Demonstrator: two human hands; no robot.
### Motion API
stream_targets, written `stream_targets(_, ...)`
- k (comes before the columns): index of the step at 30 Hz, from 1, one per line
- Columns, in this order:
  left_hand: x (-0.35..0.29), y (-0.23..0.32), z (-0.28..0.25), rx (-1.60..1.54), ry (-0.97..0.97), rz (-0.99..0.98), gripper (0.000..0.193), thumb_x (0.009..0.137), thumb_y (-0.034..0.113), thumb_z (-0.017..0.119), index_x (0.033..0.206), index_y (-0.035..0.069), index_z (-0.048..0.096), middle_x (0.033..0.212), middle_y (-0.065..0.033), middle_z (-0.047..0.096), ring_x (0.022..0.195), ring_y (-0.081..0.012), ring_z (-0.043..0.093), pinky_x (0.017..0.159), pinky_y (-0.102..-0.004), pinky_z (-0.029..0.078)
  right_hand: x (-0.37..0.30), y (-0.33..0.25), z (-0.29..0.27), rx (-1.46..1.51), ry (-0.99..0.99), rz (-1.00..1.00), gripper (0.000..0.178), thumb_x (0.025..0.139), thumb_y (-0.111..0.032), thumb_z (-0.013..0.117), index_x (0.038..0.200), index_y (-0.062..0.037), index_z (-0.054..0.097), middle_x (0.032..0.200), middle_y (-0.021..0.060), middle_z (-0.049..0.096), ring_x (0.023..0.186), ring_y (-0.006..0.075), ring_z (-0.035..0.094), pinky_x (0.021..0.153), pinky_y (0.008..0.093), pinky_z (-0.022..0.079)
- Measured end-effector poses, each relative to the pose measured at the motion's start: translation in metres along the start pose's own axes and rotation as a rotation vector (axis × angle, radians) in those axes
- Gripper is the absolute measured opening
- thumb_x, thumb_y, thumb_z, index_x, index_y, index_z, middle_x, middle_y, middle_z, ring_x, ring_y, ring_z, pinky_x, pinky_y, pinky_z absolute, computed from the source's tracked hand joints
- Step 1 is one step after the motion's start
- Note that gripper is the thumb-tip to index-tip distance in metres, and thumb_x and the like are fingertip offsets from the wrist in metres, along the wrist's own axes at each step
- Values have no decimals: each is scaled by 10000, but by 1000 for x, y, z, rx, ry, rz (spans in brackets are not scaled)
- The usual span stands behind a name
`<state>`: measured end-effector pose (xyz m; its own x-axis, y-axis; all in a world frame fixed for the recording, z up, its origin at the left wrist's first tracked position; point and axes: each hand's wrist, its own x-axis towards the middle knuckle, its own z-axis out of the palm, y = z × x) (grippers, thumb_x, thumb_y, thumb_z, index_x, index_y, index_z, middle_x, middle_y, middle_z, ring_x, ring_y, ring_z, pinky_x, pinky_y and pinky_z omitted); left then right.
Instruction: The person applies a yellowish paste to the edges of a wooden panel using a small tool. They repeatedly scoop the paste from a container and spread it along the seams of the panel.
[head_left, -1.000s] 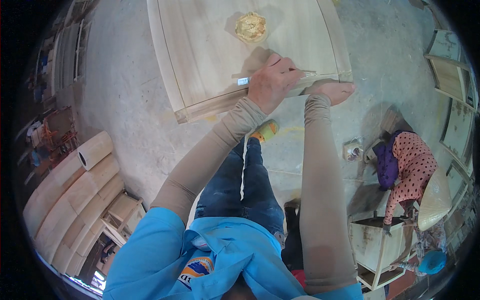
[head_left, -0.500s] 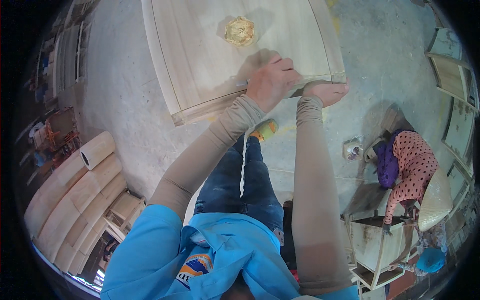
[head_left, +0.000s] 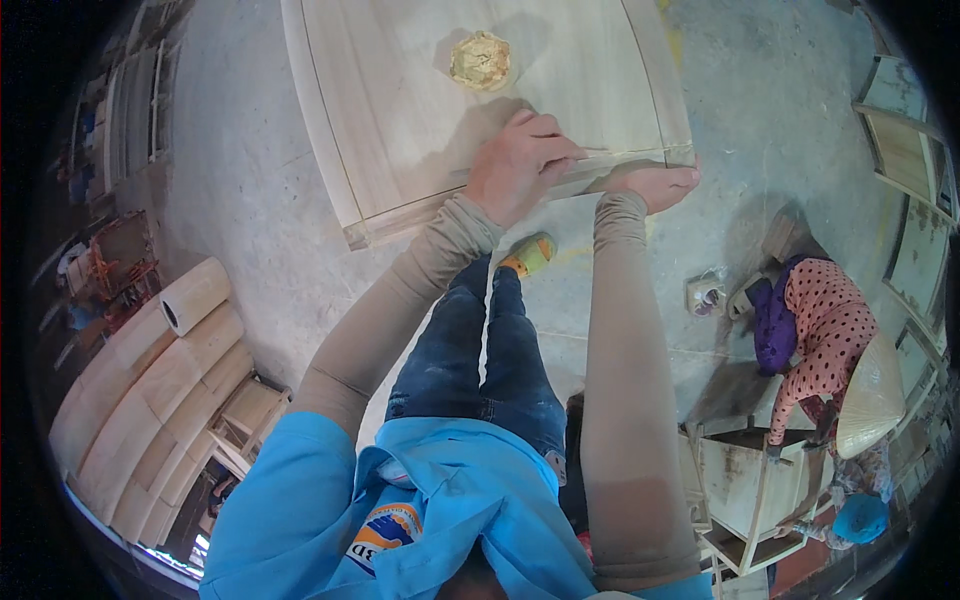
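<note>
A pale wooden panel (head_left: 400,120) with darker seam lines lies before me, its near edge slanting up to the right. My left hand (head_left: 520,165) is closed in a pinch at that edge; whatever it holds is hidden behind the fingers. At the panel's near right corner, my right hand (head_left: 652,187) wraps against the edge, its fingers partly hidden. A round, crumpled yellowish lump (head_left: 480,60) sits on the panel beyond my left hand.
Curved wooden pieces (head_left: 150,420) are stacked at the left. On the right, a person in a dotted top and conical hat (head_left: 868,400) bends over a wooden cabinet frame (head_left: 745,490). More wooden cabinets (head_left: 915,250) stand along the far right. Grey concrete floor (head_left: 235,150) surrounds the panel.
My left hand has slid a little to the left along the panel's near edge, still pinched. My right hand stays at the corner.
</note>
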<state>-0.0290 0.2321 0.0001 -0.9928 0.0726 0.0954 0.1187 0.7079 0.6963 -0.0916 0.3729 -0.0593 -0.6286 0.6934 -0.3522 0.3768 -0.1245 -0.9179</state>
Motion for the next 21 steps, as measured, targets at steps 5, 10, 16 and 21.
stream_targets(5, -6, 1, -1, 59, 89, 13, 155, 758, 109, 693, 907, 133, 726, 863, -6, 596, 855, -211, 561, 722, -319, 514, 3, 4, 0, 10, -13, -7, 565, 1030, -343, 149, 1401, -11, 416, 1462, 203, 399, 1358, 357, 388, 1147, 440, 340)
stream_targets(10, -5, -2, 11, 198, 88, 149, 142, 759, 131, 645, 884, 146, 712, 869, -3, 579, 872, -193, 562, 702, -305, 524, 3, 3, 1, -50, 27, 12, 569, 1028, -346, 146, 1400, -9, 415, 1450, 202, 410, 1347, 357, 399, 1138, 434, 353)
stream_targets(16, -3, -2, 8, 119, -1, 124, 190, 738, 107, 719, 926, 133, 733, 866, 6, 587, 848, -194, 557, 701, -311, 508, -6, -7, 3, -17, 61, 10, 563, 1029, -351, 169, 1385, -1, 430, 1419, 214, 439, 1297, 370, 451, 1105, 438, 385)
stream_targets(21, 2, -7, 6, 72, 8, 86, 146, 769, 107, 715, 913, 127, 729, 864, -9, 582, 850, -209, 557, 715, -325, 507, 5, 8, 1, -40, 68, -54, 572, 1030, -363, 166, 1373, 2, 442, 1400, 220, 458, 1282, 368, 465, 1079, 441, 403)
